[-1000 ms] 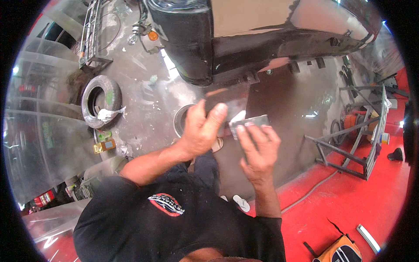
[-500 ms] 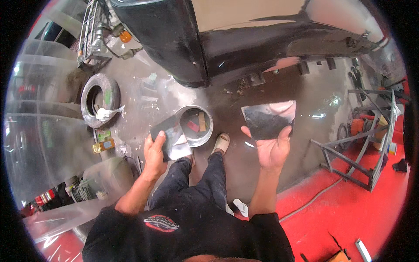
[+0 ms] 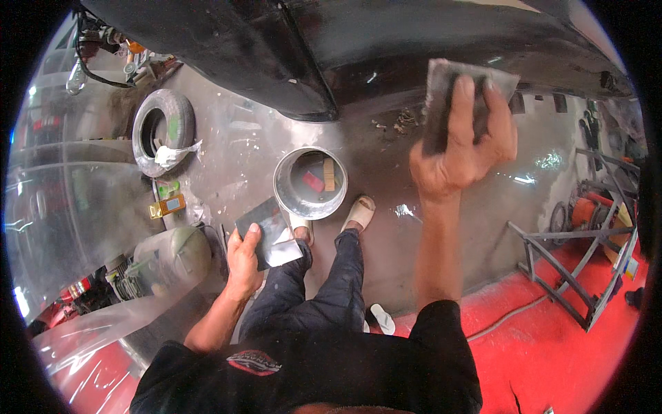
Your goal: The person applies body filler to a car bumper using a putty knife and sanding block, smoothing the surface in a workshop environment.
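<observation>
My left hand point(image 3: 243, 252) grips a thin, dark rectangular plate point(image 3: 265, 231) by its near-left edge, thumb on top. Part of the plate's face shines white. Raised at the right, my right hand point(image 3: 465, 148) is closed on a dark, four-sided flat spreader-like sheet point(image 3: 439, 107), two fingers lying along its face and the thumb hidden. Just beyond it is the underside of a black vehicle body panel point(image 3: 386, 48). Whether the sheet touches the panel, I cannot tell. Between my hands and lower, a round bucket point(image 3: 277, 186) stands on the floor with a red block point(image 3: 314, 181) and a tan block point(image 3: 329, 174) inside.
A tyre point(image 3: 185, 124) with a white rag point(image 3: 167, 157) on it lies at the left, near clear plastic sheeting point(image 3: 76, 221). A yellow box point(image 3: 167, 205) lies below it. On the right stands a grey metal frame point(image 3: 558, 276). White slippers point(image 3: 381, 319) lie behind my feet.
My right hand has risen toward the black panel and turned, so its back and fingers now show over the sheet. My left hand stays low with its plate. The view has shifted.
</observation>
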A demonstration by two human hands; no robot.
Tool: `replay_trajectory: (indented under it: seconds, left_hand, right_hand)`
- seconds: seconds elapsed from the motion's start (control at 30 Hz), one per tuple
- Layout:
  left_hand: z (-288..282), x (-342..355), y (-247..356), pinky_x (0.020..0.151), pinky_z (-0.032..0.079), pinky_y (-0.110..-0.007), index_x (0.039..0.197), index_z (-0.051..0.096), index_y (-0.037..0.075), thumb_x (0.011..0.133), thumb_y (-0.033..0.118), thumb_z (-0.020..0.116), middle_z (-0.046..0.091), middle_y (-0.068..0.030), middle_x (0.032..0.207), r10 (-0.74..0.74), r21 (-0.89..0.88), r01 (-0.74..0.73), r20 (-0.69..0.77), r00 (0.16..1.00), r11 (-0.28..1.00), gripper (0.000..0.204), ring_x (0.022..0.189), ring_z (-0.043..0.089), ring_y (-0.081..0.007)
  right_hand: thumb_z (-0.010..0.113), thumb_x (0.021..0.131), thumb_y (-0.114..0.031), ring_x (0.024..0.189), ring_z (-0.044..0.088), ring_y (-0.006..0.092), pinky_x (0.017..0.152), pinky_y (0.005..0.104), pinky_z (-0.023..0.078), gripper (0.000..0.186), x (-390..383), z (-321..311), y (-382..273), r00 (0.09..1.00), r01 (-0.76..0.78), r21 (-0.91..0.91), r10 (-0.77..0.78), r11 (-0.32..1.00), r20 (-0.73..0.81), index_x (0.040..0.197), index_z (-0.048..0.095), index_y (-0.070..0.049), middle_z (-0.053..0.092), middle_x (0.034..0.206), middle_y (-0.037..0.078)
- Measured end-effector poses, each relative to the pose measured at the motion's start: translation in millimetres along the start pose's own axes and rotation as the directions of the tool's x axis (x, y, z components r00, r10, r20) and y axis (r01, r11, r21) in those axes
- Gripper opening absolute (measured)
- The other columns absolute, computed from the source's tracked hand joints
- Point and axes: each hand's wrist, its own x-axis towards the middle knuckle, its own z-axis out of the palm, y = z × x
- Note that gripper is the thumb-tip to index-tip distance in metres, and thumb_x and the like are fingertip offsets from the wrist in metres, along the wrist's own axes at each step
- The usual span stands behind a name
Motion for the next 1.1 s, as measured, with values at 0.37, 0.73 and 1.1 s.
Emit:
replay_trajectory:
  seconds: [0.37,0.73,1.1]
  left_hand:
    - [-15.0,8.1,-16.5,0.086,0.052,-0.036,0.124,0.057,0.002,0.101,0.018,0.057,0.064,-0.0069,0.111,-0.016,0.101,0.021,-0.048,0.999,0.995,0.028,0.097,0.062,-0.0185]
    - [-10.2,5.3,-3.4,0.092,0.052,-0.038,0.127,0.055,-0.001,0.102,0.017,0.055,0.064,-0.0096,0.115,-0.02,0.03,0.022,-0.049,0.999,0.999,0.03,0.102,0.063,-0.0207]
    - [-15.3,3.3,-12.9,0.094,0.049,-0.035,0.127,0.056,0.0,0.102,0.019,0.056,0.065,-0.0086,0.115,0.007,0.074,-0.005,-0.028,1.0,0.997,0.031,0.104,0.062,-0.0188]
  right_hand:
    - [0.076,0.081,-0.018,0.114,0.05,0.0299,0.096,0.0398,0.04,0.039,41.6,45.2,9.5,0.964,0.248,-0.155,-0.259,0.956,-0.055,0.12,0.076,-0.017,0.06,0.129,0.012]
    - [0.078,0.077,-0.026,0.115,0.05,0.0253,0.102,0.039,0.036,0.044,10.8,42.6,5.8,0.989,0.141,-0.114,-0.136,0.983,0.052,0.12,0.076,-0.019,0.062,0.126,0.008]
    - [0.074,0.08,-0.024,0.114,0.05,0.0226,0.101,0.035,0.033,0.04,39.2,29.7,-14.6,0.989,0.137,0.003,-0.137,0.991,0.053,0.12,0.077,-0.021,0.064,0.125,0.007]
